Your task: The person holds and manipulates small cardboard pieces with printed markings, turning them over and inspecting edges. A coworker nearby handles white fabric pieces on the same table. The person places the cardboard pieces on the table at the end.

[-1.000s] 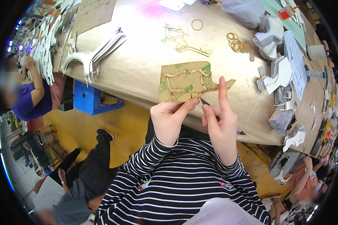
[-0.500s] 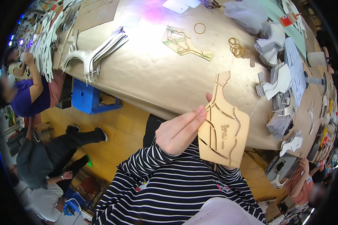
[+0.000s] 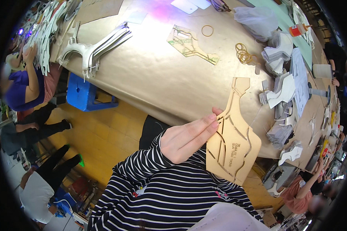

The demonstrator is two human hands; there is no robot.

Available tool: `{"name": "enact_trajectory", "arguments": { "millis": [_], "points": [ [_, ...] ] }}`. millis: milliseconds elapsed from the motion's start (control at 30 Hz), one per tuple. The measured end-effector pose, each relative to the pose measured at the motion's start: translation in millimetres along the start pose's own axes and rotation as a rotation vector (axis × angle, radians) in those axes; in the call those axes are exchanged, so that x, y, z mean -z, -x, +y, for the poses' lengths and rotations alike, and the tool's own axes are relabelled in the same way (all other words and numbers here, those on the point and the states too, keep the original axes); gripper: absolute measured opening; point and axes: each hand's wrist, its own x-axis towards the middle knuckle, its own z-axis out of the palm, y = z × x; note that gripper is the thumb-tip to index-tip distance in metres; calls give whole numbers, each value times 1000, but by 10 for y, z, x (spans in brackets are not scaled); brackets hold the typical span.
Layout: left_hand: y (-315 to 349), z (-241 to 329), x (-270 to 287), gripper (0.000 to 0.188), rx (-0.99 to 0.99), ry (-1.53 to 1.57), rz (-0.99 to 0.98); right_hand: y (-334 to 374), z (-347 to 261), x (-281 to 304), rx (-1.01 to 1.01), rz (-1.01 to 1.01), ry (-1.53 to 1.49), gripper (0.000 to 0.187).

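Left hand (image 3: 189, 141): is gripping a tan slotted panel (image 3: 235, 134) by its left edge, fingertips pressing its face. Right hand: is apparently lying behind the panel; its grip cannot be told. Panel: is tilting at three o'clock of the left hand, narrow neck pointing toward twelve. Table (image 3: 154, 77), clock read from that hand: green-marked template (image 3: 186, 44), lying at twelve; single rubber band (image 3: 213, 29), lying just beside it; rubber-band heap (image 3: 243, 57), lying at one; stacked pale pieces (image 3: 282, 90), sitting at two. Floor: blue stool (image 3: 78, 92), standing at ten.
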Motion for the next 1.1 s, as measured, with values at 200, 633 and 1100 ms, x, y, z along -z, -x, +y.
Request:
{"name": "enact_trajectory", "arguments": {
  "millis": [200, 633, 1100],
  "points": [
    [-14, -16, 4, 34, -32, 27, -37, 71, -5, 50, 32, 41, 112, 46],
    [58, -85, 154, 35, 21, -11, -52, 83, -20, 237, 64, 136, 292, 44],
    [163, -231, 77, 31, 156, 241, -106, 73, -184, -278, 64, 214, 770, 34]
  ]
}}
